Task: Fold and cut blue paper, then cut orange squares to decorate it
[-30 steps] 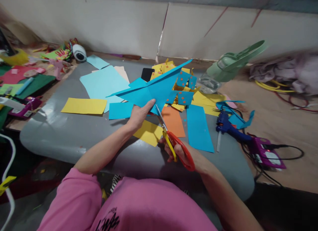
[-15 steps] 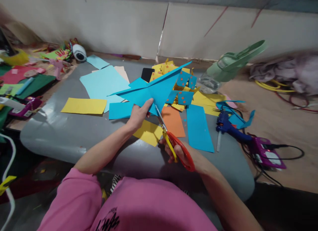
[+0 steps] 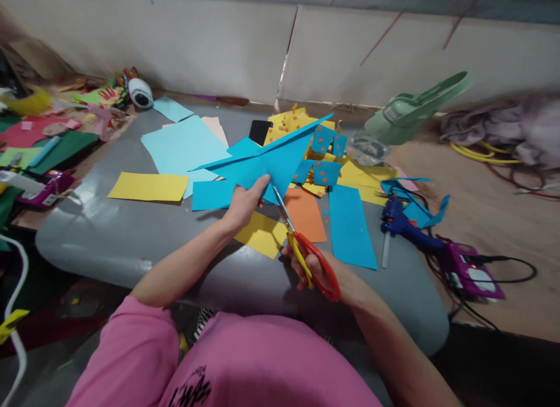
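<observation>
My left hand (image 3: 245,204) pinches the lower edge of a folded blue paper sheet (image 3: 284,156), thumb on top. In my right hand (image 3: 312,267) is a pair of scissors (image 3: 301,246) with red and yellow handles; the blades reach into the blue paper just right of my left thumb. Below the held sheet lie a yellow paper piece (image 3: 262,235), an orange paper piece (image 3: 306,214) and a blue strip (image 3: 210,195). Another blue rectangle (image 3: 352,226) is to the right of the scissors. Behind the sheet sits a pile of yellow and blue paper pieces with orange squares (image 3: 322,139).
A blue glue gun (image 3: 396,217) with cords rests at the right beside a purple power box (image 3: 475,270). Further back stands a green-topped bottle (image 3: 396,118). Pale blue sheets (image 3: 184,147) and a yellow rectangle (image 3: 149,186) lie on the left of the grey table (image 3: 109,238).
The scissors' handles have drawn slightly closer together, and the far tip of the blue paper has dipped a little. My left hand keeps its place.
</observation>
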